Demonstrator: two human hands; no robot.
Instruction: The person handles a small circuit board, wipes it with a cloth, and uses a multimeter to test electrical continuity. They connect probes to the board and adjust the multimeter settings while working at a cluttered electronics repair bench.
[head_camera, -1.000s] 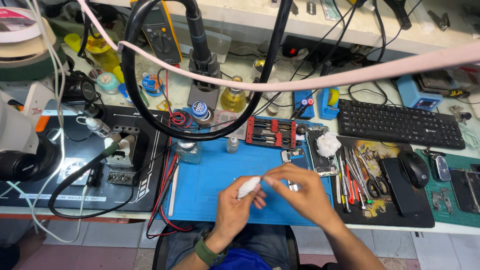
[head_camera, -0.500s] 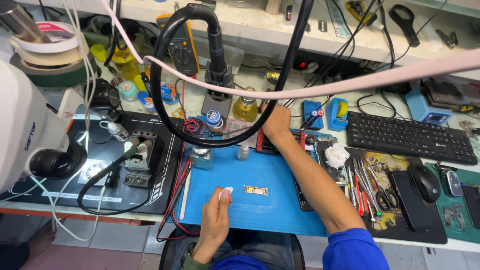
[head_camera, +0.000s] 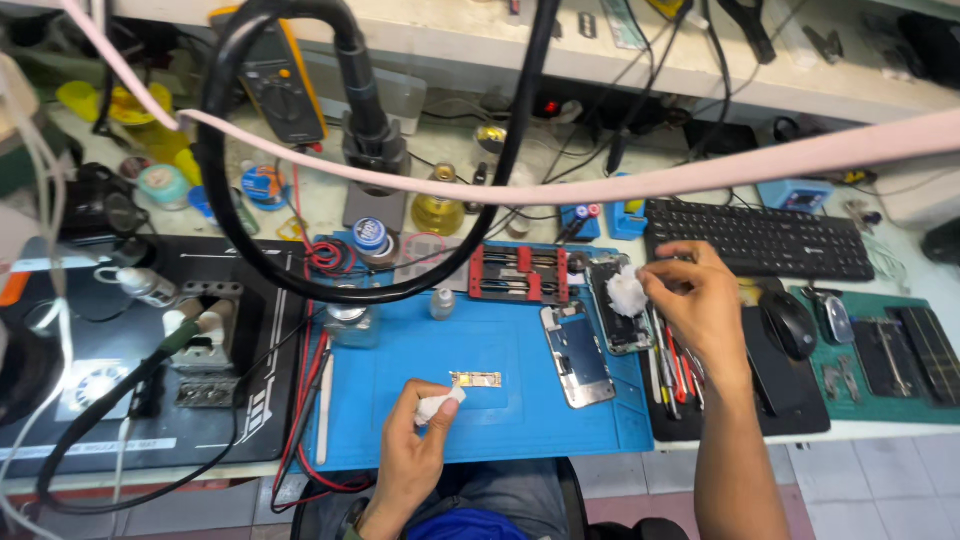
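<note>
The left hand (head_camera: 412, 455) rested at the near edge of the blue work mat (head_camera: 400, 400), its fingers closed together on a small white wad of cotton (head_camera: 440, 405). The wad stuck out past the fingertips and pointed to a small gold-coloured circuit part (head_camera: 476, 379), which lay flat on the mat just beyond it — whether the wad touched the part, I cannot tell.

The right hand (head_camera: 700, 300) was well apart from the left one, over the far right edge of the mat. Its thumb and fingers were pinched together at a bigger white tuft of cotton (head_camera: 626, 292), and this tuft sat on an opened phone body (head_camera: 622, 315). Just to the left of that hand, nearer to the person, lay a second opened phone (head_camera: 578, 355), flat on the mat with its inner side up.

Beyond the right hand stood a black keyboard (head_camera: 760, 238), and to its right a black mouse (head_camera: 790, 323) on a dark pad. Under the wrist lay several hand tools (head_camera: 672, 360) in a row. Beyond the left hand, at the far side of the mat, was a red clamp fixture (head_camera: 520, 273) — and a thick black hose (head_camera: 290, 270) curved above it.
</note>
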